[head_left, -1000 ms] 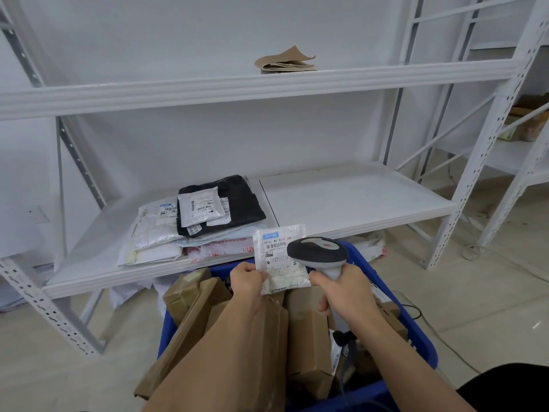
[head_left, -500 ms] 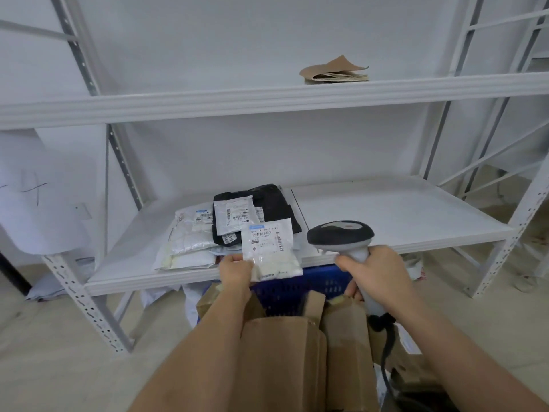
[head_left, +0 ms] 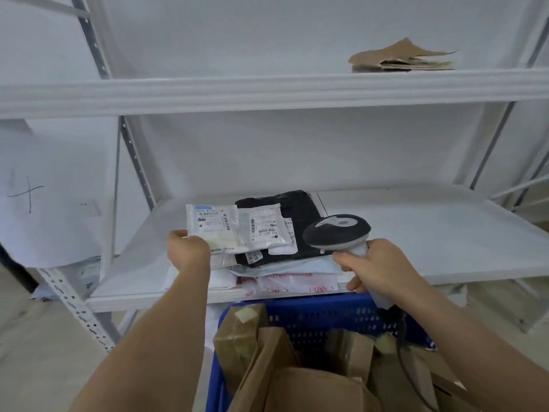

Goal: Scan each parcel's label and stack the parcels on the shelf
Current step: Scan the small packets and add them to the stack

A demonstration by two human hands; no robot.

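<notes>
Left hand [head_left: 187, 251] pinched the lower left corner of a small white pouch parcel [head_left: 212, 226], held at centre frame over the stack of parcels [head_left: 276, 242] on the lower shelf [head_left: 430, 233]. Label faced up. Right hand [head_left: 375, 267] was curled round the grip of the scanner [head_left: 337, 231], its head just right of the stack. Judged: pouch light, soft and limp, film probably slippery; a corner pinch lets it droop, so supporting it under the flat middle looks safer. Brown parcels [head_left: 297, 367] remained in the blue basket [head_left: 320, 316], bottom of frame.
</notes>
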